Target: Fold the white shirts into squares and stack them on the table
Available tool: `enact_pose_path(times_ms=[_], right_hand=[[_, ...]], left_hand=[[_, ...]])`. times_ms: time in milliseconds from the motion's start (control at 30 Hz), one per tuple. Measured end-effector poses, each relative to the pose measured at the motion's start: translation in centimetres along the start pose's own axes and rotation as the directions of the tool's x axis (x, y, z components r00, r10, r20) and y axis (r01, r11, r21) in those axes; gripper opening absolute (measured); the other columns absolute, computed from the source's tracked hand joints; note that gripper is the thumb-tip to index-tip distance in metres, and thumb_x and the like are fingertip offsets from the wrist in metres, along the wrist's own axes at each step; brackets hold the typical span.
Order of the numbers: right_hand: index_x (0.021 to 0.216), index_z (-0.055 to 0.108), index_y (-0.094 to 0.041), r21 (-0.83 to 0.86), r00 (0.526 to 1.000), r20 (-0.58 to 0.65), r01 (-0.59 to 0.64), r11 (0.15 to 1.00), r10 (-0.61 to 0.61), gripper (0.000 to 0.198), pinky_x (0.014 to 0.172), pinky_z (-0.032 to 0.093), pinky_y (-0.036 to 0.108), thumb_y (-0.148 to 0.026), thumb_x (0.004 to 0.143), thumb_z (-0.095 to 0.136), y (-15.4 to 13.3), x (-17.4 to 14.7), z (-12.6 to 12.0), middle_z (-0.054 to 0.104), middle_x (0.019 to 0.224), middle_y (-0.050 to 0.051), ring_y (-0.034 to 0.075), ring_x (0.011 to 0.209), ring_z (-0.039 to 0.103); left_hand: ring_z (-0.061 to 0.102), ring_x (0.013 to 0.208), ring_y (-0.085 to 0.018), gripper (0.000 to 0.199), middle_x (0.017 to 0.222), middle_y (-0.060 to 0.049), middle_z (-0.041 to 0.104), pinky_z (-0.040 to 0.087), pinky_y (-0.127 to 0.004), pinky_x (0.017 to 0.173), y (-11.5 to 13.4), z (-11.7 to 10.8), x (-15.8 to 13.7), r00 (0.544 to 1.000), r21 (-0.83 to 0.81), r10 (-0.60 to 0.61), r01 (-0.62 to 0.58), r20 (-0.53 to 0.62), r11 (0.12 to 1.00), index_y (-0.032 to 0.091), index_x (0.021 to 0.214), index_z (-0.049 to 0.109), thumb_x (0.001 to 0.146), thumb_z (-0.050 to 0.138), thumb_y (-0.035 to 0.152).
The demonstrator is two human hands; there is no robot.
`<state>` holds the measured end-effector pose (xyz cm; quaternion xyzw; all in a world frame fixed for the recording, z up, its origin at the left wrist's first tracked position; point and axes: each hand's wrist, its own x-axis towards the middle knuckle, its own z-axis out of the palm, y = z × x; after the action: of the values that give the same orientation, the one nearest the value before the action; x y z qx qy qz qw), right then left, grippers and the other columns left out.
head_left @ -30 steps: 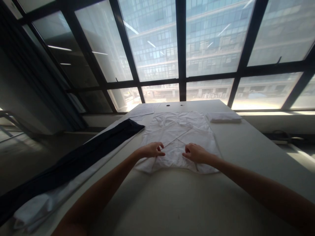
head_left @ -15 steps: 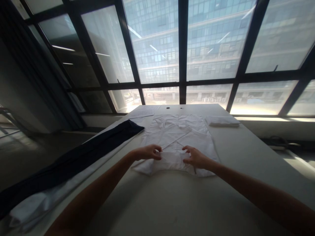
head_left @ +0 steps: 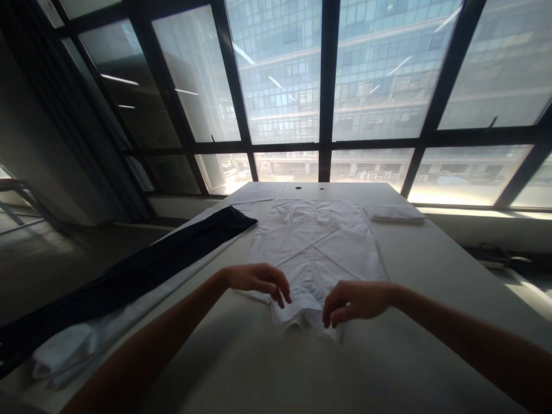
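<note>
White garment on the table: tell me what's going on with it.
A person's left hand and right hand are at the near end of the white garment, which lies spread on a table. Its near edge rises in a wave between the hands; how firmly either one grips is unclear. A dark cloth lies along the left, and a folded white cloth sits farther off to the right.

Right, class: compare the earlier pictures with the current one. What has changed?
The left hand and right hand have moved toward the person. The near edge of the white garment has come that way too, now wavy. Whether either grip closed or let go is unclear. The dark cloth and folded white cloth stayed put.
</note>
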<state>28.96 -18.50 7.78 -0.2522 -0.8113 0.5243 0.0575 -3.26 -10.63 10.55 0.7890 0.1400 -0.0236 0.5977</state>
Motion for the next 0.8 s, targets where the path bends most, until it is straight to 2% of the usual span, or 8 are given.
enact_pose_path(times_ms=[67, 133, 200, 233, 367, 500, 667, 800], right_hand=[[0.106, 0.079, -0.016, -0.010, 0.971, -0.240, 0.013, 1.000, -0.015, 0.037, 0.077, 0.055, 0.029, -0.045, 0.101, 0.057, 0.8, 1.4, -0.3, 0.078, 0.098, 0.008, 0.019, 0.086, 0.072], [0.111, 0.077, -0.016, -0.133, 0.860, -0.505, 0.000, 0.991, -0.068, 0.033, 0.083, 0.056, 0.033, -0.038, 0.103, 0.054, 2.1, 3.2, -0.2, 0.078, 0.105, 0.010, 0.021, 0.094, 0.071], [0.124, 0.073, -0.018, -0.319, 0.749, -0.640, -0.058, 0.946, -0.170, 0.032, 0.100, 0.052, 0.039, -0.029, 0.102, 0.052, 3.5, 4.9, 0.5, 0.074, 0.123, 0.013, 0.025, 0.113, 0.067], [0.132, 0.069, -0.018, -0.400, 0.728, -0.652, -0.095, 0.911, -0.211, 0.036, 0.108, 0.048, 0.042, -0.026, 0.101, 0.052, 4.1, 5.5, 1.1, 0.070, 0.133, 0.014, 0.026, 0.124, 0.062], [0.160, 0.041, -0.016, -0.571, 0.812, -0.553, -0.206, 0.795, -0.186, 0.060, 0.126, 0.025, 0.048, -0.033, 0.103, 0.049, 6.0, 6.7, 3.4, 0.038, 0.165, 0.015, 0.028, 0.155, 0.030], [0.167, 0.022, -0.014, -0.585, 0.831, -0.551, -0.317, 0.746, -0.078, 0.074, 0.128, 0.013, 0.051, -0.050, 0.106, 0.042, 7.0, 6.7, 4.3, 0.019, 0.172, 0.015, 0.028, 0.160, 0.009], [0.165, 0.027, -0.009, -0.564, 0.799, -0.601, -0.404, 0.720, -0.024, 0.074, 0.128, 0.016, 0.051, -0.054, 0.107, 0.036, 8.1, 6.8, 3.8, 0.024, 0.169, 0.019, 0.030, 0.159, 0.015], [0.157, 0.042, -0.002, -0.506, 0.705, -0.709, -0.507, 0.698, -0.002, 0.069, 0.126, 0.024, 0.051, -0.048, 0.105, 0.042, 8.9, 6.7, 3.2, 0.034, 0.165, 0.025, 0.033, 0.157, 0.024]], left_hand=[[0.070, 0.115, -0.029, 0.043, 0.123, -0.015, 0.074, 0.052, -0.040, 0.101, -1.1, 0.5, 1.5, 0.959, 0.174, 0.078, -0.031, -0.271, 0.984, 0.016, 0.122, 0.073, 0.101, 0.061, 0.052], [0.067, 0.122, -0.027, 0.037, 0.129, -0.012, 0.073, 0.049, -0.040, 0.107, -2.7, 1.2, 3.1, 0.883, 0.386, 0.182, -0.001, -0.433, 0.922, 0.019, 0.127, 0.072, 0.104, 0.057, 0.044], [0.060, 0.133, -0.027, 0.041, 0.145, -0.010, 0.064, 0.042, -0.041, 0.115, -4.5, 2.1, 4.5, 0.883, 0.556, 0.230, 0.041, -0.409, 0.830, 0.024, 0.142, 0.064, 0.104, 0.057, 0.038], [0.053, 0.141, -0.027, 0.047, 0.154, -0.009, 0.056, 0.037, -0.043, 0.119, -5.3, 2.6, 4.9, 0.903, 0.626, 0.228, 0.056, -0.365, 0.778, 0.027, 0.149, 0.057, 0.103, 0.058, 0.036], [0.020, 0.159, -0.028, 0.068, 0.171, -0.010, 0.025, 0.014, -0.052, 0.128, -7.9, 4.1, 5.5, 0.937, 0.792, 0.172, 0.148, -0.304, 0.592, 0.029, 0.166, 0.027, 0.105, 0.055, 0.039], [0.015, 0.160, -0.027, 0.071, 0.172, -0.010, 0.017, 0.010, -0.052, 0.129, -8.3, 4.4, 5.4, 0.945, 0.819, 0.137, 0.178, -0.297, 0.546, 0.028, 0.169, 0.012, 0.108, 0.046, 0.043], [0.011, 0.160, -0.027, 0.070, 0.172, -0.010, 0.010, 0.007, -0.051, 0.129, -7.6, 4.2, 5.5, 0.954, 0.809, 0.082, 0.196, -0.288, 0.554, 0.027, 0.169, 0.009, 0.110, 0.042, 0.045], [0.012, 0.160, -0.027, 0.065, 0.172, -0.010, 0.015, 0.007, -0.050, 0.129, -7.4, 4.2, 5.4, 0.956, 0.806, 0.057, 0.211, -0.289, 0.554, 0.026, 0.168, 0.020, 0.110, 0.041, 0.047]])
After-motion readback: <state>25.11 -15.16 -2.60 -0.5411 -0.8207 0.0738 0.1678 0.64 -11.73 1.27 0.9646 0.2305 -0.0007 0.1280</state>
